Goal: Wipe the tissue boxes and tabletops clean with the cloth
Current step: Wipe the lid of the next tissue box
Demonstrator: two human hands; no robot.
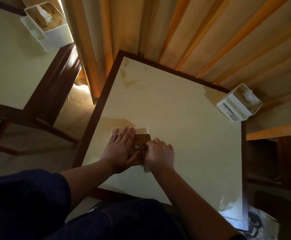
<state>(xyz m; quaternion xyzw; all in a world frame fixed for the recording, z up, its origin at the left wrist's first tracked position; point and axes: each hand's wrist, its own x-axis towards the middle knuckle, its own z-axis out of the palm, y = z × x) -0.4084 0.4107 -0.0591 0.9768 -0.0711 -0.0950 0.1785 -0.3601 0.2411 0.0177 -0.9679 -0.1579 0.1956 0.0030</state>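
Note:
A white tissue box (142,131) with a brown wooden lid (142,141) lies on the cream tabletop (184,144) near its left edge. My left hand (120,149) rests flat on the box, fingers straight, and covers its left half. My right hand (160,153) is curled at the lid's right side and grips a pale cloth (146,168); only a small blurred bit of the cloth shows under the hand. A second white tissue box (236,108) stands at the table's far right corner. A third one (46,26) stands on the neighbouring table (8,66) at upper left.
The table has a dark wooden frame (96,108). Orange-beige curtains (176,32) hang right behind it. A carpeted gap (73,111) separates the two tables. Wet-looking streaks mark the tabletop at its far corner (131,78) and near right corner (231,205).

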